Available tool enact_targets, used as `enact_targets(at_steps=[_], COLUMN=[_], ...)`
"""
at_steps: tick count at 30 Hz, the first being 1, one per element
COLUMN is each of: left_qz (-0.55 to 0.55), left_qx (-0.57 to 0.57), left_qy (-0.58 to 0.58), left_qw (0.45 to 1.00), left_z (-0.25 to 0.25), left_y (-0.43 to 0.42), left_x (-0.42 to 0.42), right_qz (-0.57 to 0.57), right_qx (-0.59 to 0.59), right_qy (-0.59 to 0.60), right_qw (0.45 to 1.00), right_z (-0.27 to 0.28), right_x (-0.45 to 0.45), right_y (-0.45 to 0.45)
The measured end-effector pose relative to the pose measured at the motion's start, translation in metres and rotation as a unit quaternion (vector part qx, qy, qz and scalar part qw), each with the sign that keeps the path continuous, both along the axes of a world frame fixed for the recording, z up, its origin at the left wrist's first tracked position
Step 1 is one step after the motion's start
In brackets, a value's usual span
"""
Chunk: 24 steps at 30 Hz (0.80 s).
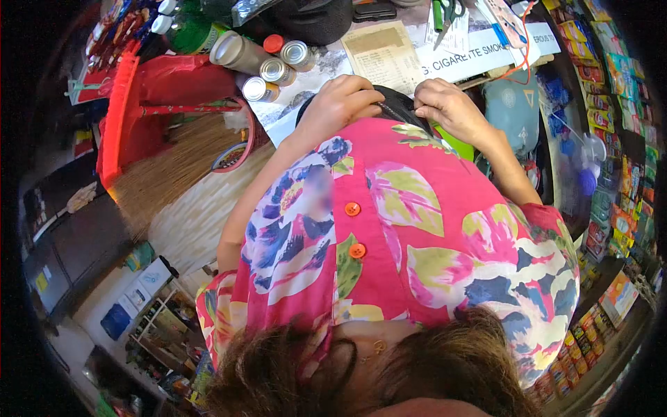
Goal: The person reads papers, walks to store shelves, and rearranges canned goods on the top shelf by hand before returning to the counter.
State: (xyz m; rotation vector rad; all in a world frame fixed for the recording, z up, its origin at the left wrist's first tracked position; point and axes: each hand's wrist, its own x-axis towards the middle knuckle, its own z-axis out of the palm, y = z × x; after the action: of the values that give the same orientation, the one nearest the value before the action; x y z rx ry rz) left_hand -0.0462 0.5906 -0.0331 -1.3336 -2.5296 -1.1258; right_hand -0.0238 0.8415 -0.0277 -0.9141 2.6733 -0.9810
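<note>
My left hand (342, 104) has its fingers curled over the edge of a black bag (397, 104) at my waist, by the table edge. What looks like a zip or seam runs along the bag. On its other side, my right hand (451, 110) is closed, thumb and fingers pinching the bag's edge. Something bright green (455, 144) shows just under my right wrist. The lower part of the bag is hidden behind my floral shirt (410, 229). Beyond both hands, a handwritten paper (381, 59) lies on the table.
Several cans (278, 71) stand left of the paper, with a green bottle (191, 31) farther back. Scissors (450, 17) and a printed cigarette sign (486, 59) lie on the right. A red chair (121, 111) and a broom (177, 156) are at left; hanging packets (599, 101) line the right.
</note>
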Motion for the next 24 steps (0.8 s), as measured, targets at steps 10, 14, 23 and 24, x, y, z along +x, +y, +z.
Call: enact_targets(at_steps=[10,14,23,24], left_qz=[0.133,0.185,0.251,0.257], left_qx=[0.057,0.063,0.107,0.116], left_qy=[-0.095,-0.167,-0.227,-0.221], left_qw=[0.985,0.966,0.935,0.934], left_z=[-0.001,-0.005,-0.019,-0.021], left_y=[0.009,0.007,0.002,0.000], left_x=[0.002,0.001,-0.002,-0.002], right_qz=[0.001,0.019,0.042,0.033], right_qx=[0.003,-0.029,-0.056,-0.071], right_qy=[0.141,0.123,0.073,0.057], right_qw=[0.990,0.992,0.995,0.995], right_z=[-0.015,-0.014,-0.021,-0.017], right_x=[-0.043,-0.049,-0.059,-0.055], right_y=[-0.065,-0.066,-0.083,-0.089])
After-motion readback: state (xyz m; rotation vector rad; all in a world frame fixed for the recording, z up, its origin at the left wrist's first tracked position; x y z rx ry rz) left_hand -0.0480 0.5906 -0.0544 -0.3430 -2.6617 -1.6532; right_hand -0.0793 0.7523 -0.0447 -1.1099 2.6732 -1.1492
